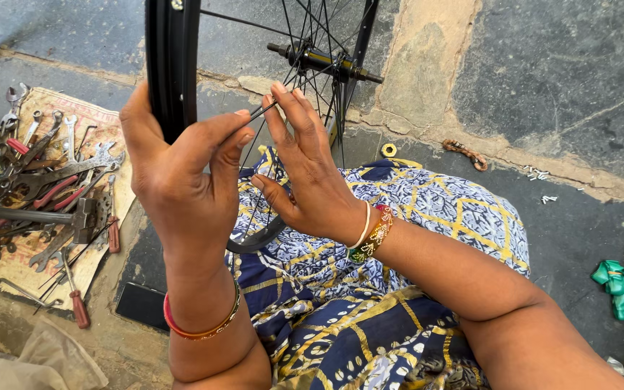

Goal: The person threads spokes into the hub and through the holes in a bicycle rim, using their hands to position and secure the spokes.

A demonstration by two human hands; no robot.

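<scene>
Where a worn printed mat (102,115) lies on the stone floor (543,87) at far left, a heap of steel spanners, pliers and red-handled screwdrivers (45,195) is piled, dull and greasy. Just right of it the left hand (182,180) wraps the smooth black rim (171,58) of an upright bicycle wheel, thumb behind it, while its index finger and thumb tip pinch the end of a thin wire spoke (263,110). The right hand (305,173) meets it from the other side, its fingers (283,108) straight and close together, tips touching the same spoke end. Behind them more fine spokes fan from the dark metal hub (323,63). Below, the rim rests against a lap in blue patterned cloth (413,209). Farther right lie a rusty chain piece (465,154), small pale bits (536,173) and a crumpled green strip (613,285).
</scene>
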